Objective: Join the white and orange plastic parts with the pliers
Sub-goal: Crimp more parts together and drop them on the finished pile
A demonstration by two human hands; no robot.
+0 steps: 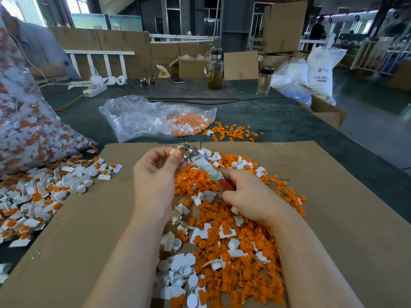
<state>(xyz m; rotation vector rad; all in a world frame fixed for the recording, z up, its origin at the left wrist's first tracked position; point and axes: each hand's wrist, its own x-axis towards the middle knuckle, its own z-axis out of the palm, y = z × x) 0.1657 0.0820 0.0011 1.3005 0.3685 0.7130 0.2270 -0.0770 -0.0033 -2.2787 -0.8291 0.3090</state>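
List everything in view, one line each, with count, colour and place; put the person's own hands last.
Loose plastic parts: many, orange and white, piled on the cardboard sheet.
Joined parts: many, white with orange, heaped at left.
Cardboard sheet: one, brown, on the table.
Pliers: one, metal head, taped handles with red grip, centre.
Plastic bags: two, clear, holding parts, middle and far left.
Bottles: two, clear glass, far table edge.
Sunglasses: one, dark, far side.
Phone: one, dark, beside sunglasses.
Left hand: pinches a white part at the pliers' head.
Right hand: grips the pliers' handles.
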